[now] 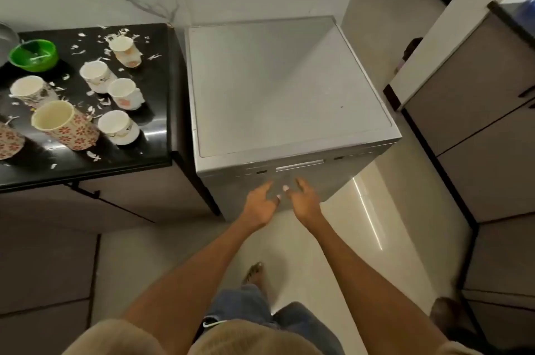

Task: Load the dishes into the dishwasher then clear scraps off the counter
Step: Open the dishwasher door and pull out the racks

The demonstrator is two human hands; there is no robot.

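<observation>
green bowl [32, 55], black counter [156, 111], silver dishwasher [289, 94]

Patterned ceramic cups [120, 94] and a green plastic bowl [32, 55] are set on the black stone counter [156, 71], left of the grey metal dishwasher [283, 94].

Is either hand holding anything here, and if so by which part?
Nothing is held. The left hand and right hand hang open in front of the shut dishwasher, below its handle.

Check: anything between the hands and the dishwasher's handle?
Nothing in the head view. Left hand and right hand hover below the handle; only bare dishwasher front between.
</observation>
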